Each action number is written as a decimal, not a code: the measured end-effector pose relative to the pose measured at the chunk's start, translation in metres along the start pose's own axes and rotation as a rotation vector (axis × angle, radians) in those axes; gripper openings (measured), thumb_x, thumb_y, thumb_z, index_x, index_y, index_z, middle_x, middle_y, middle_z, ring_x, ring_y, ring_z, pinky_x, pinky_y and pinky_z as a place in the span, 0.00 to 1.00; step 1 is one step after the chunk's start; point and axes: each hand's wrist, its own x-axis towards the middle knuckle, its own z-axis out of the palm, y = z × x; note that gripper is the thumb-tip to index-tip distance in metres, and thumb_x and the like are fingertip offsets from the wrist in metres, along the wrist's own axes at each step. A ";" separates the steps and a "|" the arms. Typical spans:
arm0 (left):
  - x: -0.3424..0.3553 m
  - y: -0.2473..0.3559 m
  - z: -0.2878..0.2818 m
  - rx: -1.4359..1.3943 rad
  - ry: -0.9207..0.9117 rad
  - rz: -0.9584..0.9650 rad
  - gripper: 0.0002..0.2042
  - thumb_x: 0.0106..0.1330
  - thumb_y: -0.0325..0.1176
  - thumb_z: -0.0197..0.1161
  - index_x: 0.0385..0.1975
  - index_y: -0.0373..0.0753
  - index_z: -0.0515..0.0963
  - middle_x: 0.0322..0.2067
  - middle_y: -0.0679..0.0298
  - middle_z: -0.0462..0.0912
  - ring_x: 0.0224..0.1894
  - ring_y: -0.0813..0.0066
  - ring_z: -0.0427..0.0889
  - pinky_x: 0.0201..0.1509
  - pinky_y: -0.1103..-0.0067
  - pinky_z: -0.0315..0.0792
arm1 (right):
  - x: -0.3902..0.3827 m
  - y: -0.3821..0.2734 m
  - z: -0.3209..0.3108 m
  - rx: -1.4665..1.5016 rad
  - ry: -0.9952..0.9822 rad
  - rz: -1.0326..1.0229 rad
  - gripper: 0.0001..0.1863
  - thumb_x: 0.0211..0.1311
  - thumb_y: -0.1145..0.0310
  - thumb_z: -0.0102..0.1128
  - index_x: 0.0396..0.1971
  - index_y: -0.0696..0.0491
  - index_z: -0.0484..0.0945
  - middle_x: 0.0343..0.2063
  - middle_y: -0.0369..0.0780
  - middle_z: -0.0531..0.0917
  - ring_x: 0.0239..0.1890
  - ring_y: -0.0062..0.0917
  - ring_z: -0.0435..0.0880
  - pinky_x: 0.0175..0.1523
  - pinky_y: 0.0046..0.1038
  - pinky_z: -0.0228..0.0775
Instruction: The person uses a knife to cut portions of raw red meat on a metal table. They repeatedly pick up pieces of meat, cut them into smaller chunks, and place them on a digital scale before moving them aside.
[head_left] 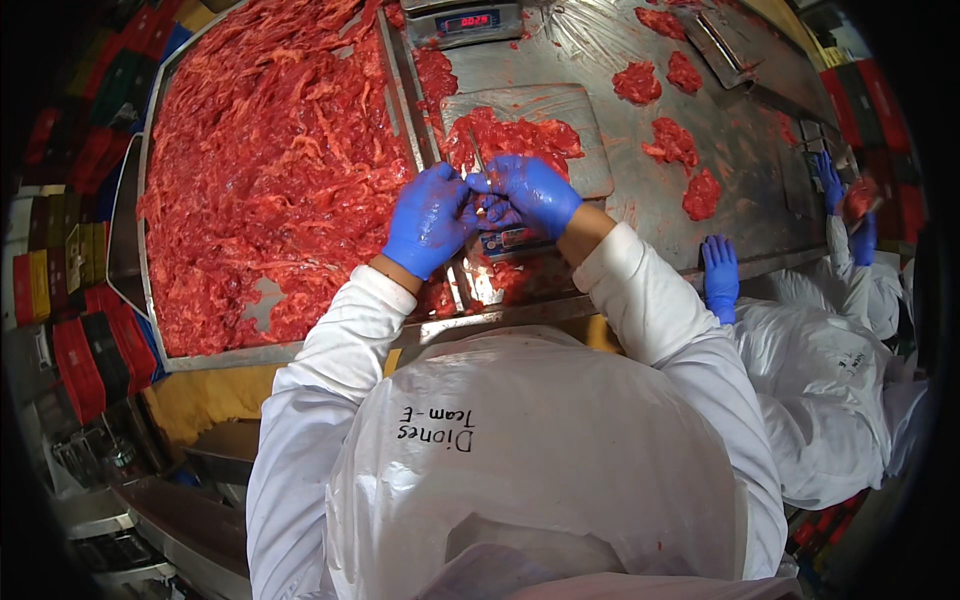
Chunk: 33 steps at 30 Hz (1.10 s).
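My left hand (432,218), in a blue glove, is closed, its fingertips meeting those of my right hand (532,192) over the tray's right wall. Gloved in blue too, my right hand has its fingers curled in; what the two hands pinch between them is too small to make out. A slim metal strip (475,150) sticks up beside the right fingers; I cannot tell whether it is held. Just beyond lies a pile of raw red meat (530,138) on the square platform of a scale (592,165). The scale's display is partly hidden under my right hand.
To the left, a big metal tray (153,215) holds a mass of raw meat strips (270,150). Another scale (465,22) stands at the far side. Small meat portions (672,142) dot the steel table (625,215). On the right, co-workers' blue-gloved hands (720,275) reach the table edge.
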 end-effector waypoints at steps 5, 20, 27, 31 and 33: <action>-0.002 0.002 0.001 -0.069 0.006 -0.041 0.10 0.56 0.30 0.69 0.38 0.41 0.81 0.36 0.54 0.76 0.42 0.51 0.80 0.44 0.61 0.76 | 0.009 -0.016 0.008 0.048 -0.001 0.021 0.15 0.73 0.58 0.66 0.40 0.56 0.80 0.29 0.38 0.86 0.29 0.24 0.89 0.35 0.26 0.87; -0.121 -0.144 -0.012 0.011 0.012 -0.568 0.13 0.58 0.32 0.68 0.42 0.38 0.83 0.41 0.51 0.81 0.47 0.48 0.81 0.53 0.63 0.76 | -0.062 0.064 -0.026 -0.804 -0.359 -0.173 0.14 0.62 0.60 0.69 0.35 0.56 0.80 0.34 0.37 0.86 0.34 0.30 0.87 0.41 0.29 0.80; -0.007 -0.046 -0.007 0.072 0.227 -0.080 0.20 0.63 0.40 0.70 0.53 0.38 0.82 0.58 0.48 0.80 0.63 0.48 0.76 0.70 0.60 0.68 | -0.040 0.008 -0.004 -0.236 -0.085 -0.075 0.22 0.67 0.47 0.69 0.37 0.55 0.80 0.33 0.40 0.86 0.32 0.24 0.86 0.40 0.27 0.79; 0.017 -0.049 0.018 0.372 -0.095 -0.032 0.16 0.69 0.43 0.61 0.49 0.40 0.80 0.53 0.53 0.82 0.59 0.49 0.78 0.71 0.49 0.62 | -0.037 0.049 -0.046 -0.517 0.034 -0.136 0.26 0.69 0.43 0.65 0.38 0.55 0.81 0.33 0.39 0.86 0.32 0.23 0.85 0.41 0.26 0.78; 0.003 -0.041 0.008 0.298 -0.174 -0.089 0.13 0.71 0.42 0.58 0.44 0.41 0.80 0.49 0.54 0.82 0.57 0.50 0.78 0.71 0.45 0.59 | -0.063 0.050 -0.054 -0.148 -0.060 0.004 0.26 0.71 0.41 0.63 0.39 0.54 0.82 0.32 0.38 0.85 0.34 0.22 0.84 0.41 0.25 0.78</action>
